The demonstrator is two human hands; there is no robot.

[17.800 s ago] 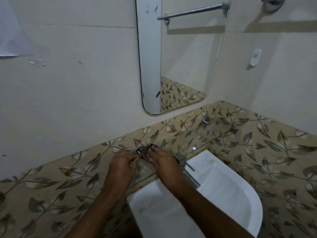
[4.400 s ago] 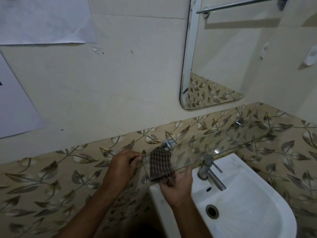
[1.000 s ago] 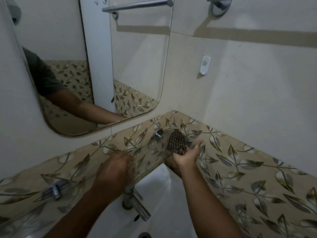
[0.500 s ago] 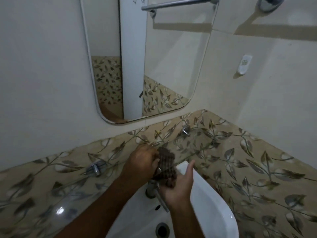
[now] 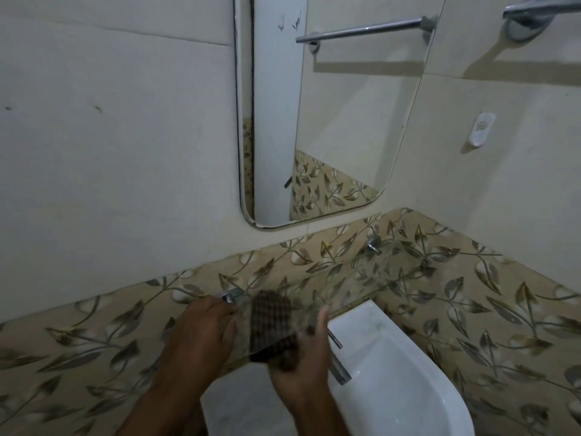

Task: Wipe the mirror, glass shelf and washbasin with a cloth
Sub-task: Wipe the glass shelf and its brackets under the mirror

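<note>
A dark checked cloth [image 5: 271, 322] is folded over the front edge of the clear glass shelf [image 5: 371, 284], near its left end. My right hand [image 5: 306, 363] grips the cloth from below and in front, thumb raised. My left hand [image 5: 204, 332] rests flat on the shelf's left end, fingers beside the chrome bracket [image 5: 231, 296]. The mirror [image 5: 317, 114] hangs on the wall above. The white washbasin [image 5: 405, 382] lies below the shelf, with its tap [image 5: 338, 363] partly hidden behind my right hand.
Leaf-patterned tiles run along both walls behind the shelf. A second shelf bracket [image 5: 374, 246] is at the right end near the corner. A chrome towel rail [image 5: 534, 17] and a small white wall hook [image 5: 481, 129] are on the right wall.
The cloth and my right hand have slid left along the shelf, from its right end by the corner to its left end. My left hand has moved left too, to the left bracket.
</note>
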